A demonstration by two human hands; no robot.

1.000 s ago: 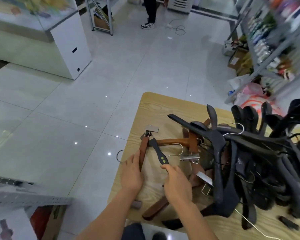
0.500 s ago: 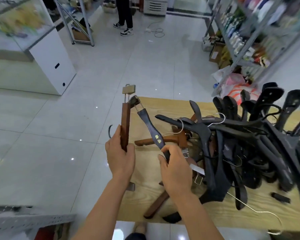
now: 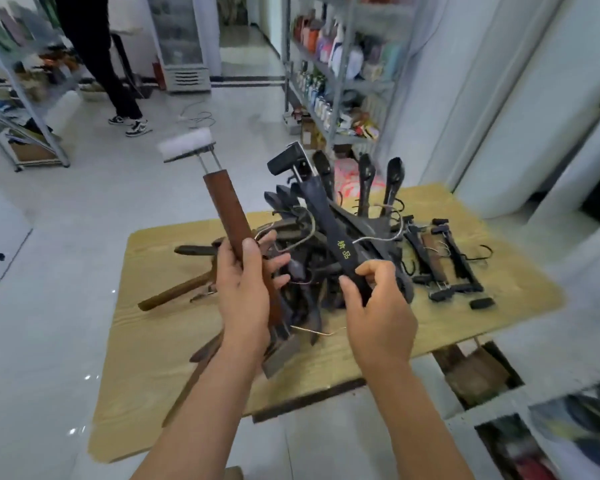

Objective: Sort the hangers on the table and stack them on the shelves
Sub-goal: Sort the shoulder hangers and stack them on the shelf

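My left hand (image 3: 245,289) grips a brown wooden clip hanger (image 3: 227,206), held upright above the table with its metal clip at the top. My right hand (image 3: 378,306) grips a black clip hanger (image 3: 329,223) with yellow lettering, tilted up and to the left. Behind both hands a tangled pile of black hangers (image 3: 368,233) lies on the light wooden table (image 3: 499,271). More brown wooden hangers (image 3: 174,292) lie at the pile's left side, and several black clip hangers (image 3: 444,261) lie flat to the right.
White shelf units (image 3: 534,410) stand at the lower right beside the table. A metal shelf rack (image 3: 336,81) full of bottles stands behind the table. Another rack (image 3: 25,98) is at the far left, and a person's legs (image 3: 111,81) stand on the tiled floor beyond.
Both hands have lifted their hangers off the table and raised them. The view has swung right, so the table now sits centred and the white shelves show at the lower right.
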